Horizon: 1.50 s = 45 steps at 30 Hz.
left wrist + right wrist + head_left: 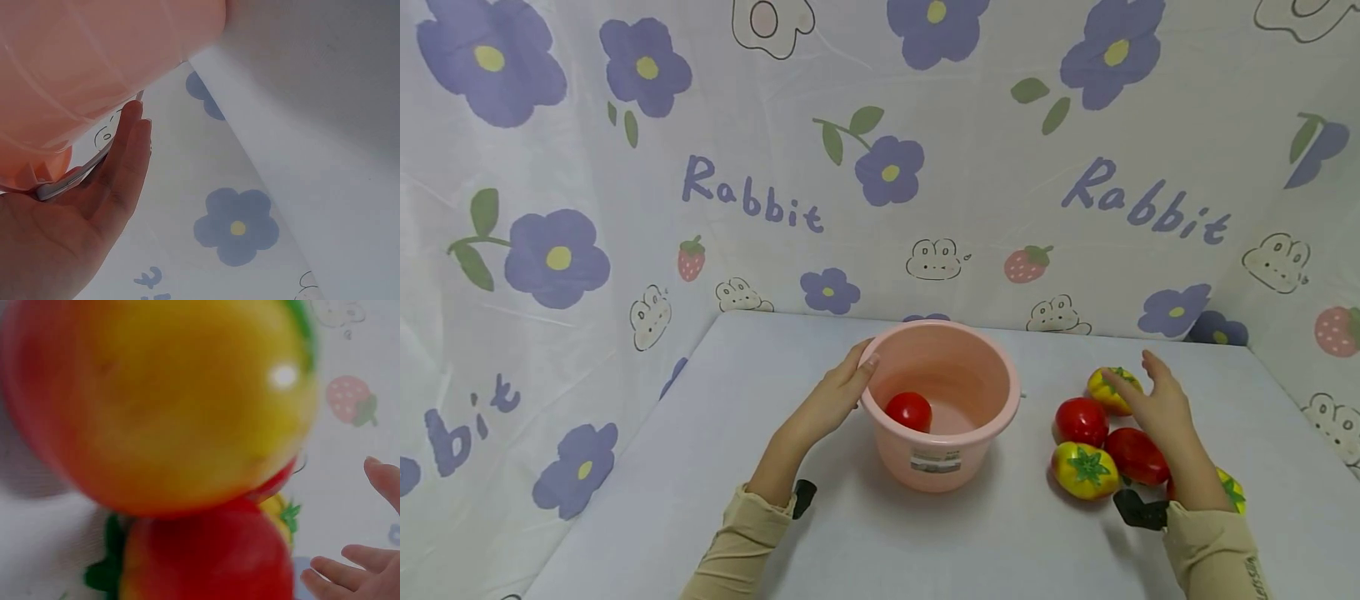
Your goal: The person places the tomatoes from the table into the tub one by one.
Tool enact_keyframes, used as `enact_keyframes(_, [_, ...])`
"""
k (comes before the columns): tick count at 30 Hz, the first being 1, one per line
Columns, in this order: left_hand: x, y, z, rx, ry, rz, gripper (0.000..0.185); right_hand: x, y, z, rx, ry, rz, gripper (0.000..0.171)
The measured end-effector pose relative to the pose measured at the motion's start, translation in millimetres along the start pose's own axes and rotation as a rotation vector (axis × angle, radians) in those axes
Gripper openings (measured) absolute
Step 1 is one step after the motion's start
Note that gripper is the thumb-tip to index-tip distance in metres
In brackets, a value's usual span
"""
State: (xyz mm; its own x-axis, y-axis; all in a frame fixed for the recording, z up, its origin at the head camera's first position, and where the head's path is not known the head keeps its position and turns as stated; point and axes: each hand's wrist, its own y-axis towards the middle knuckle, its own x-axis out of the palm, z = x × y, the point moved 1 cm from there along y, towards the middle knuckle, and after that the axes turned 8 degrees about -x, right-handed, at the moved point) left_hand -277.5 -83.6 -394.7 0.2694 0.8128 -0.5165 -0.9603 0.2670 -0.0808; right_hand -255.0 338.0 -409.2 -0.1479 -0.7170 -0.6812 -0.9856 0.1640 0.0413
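A pink plastic bucket (936, 462) stands upright mid-table, with one red tomato (909, 412) inside. At its left rim, my left hand (838, 387) grips the edge, thumb over the rim and fingers outside; the left wrist view shows a thin pale handle (75, 178) by the palm. Over a group of tomato-like fruits on the right hovers my right hand (1161, 408), fingers spread and holding nothing. Beneath and around it are a yellow fruit (1115, 391), a red one (1081, 422), a darker red one (1137, 456) and a yellow one with green leaves (1086, 471).
Another yellow fruit (1231, 490) is partly hidden behind the right forearm. The white table (1000, 550) meets a curtain (865, 250) printed with flowers and rabbits at the back and sides. Dark wrist-mounted pieces (1138, 510) sit below both wrists.
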Motion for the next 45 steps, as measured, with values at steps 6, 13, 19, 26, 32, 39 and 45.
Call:
enact_keyframes(6, [0.1, -0.9, 0.7, -0.006, -0.004, -0.004, 0.055, 3.5, 1.7, 16.2, 0.025, -0.015, -0.038, 0.090])
enact_keyframes(13, [0.5, -1.4, -0.5, 0.003, -0.012, -0.005, 0.056, 6.0, 1.8, 25.8, 0.043, -0.021, -0.090, 0.092])
enact_keyframes(19, [0.6, -0.6, -1.4, -0.004, -0.009, -0.003, 0.055, 8.3, 3.2, 27.6, 0.064, -0.016, -0.101, 0.093])
enact_keyframes(26, [0.3, 0.4, -1.5, -0.006, -0.008, -0.003, 0.055, 9.6, 6.0, 30.2, 0.080, -0.008, -0.096, 0.093])
enact_keyframes(32, [0.2, 0.3, -2.7, -0.004, -0.006, -0.010, 0.056, 10.3, 8.5, 33.6, 0.050, -0.038, -0.113, 0.092])
enact_keyframes(39, [1.4, 1.3, -4.7, -0.005, -0.010, -0.017, 0.055, 9.9, 7.6, 33.7, 0.056, -0.049, -0.114, 0.088])
enact_keyframes(45, [1.9, 1.5, -5.6, 0.000, -0.013, -0.015, 0.053, 10.6, 8.4, 33.6, 0.064, -0.051, -0.093, 0.087])
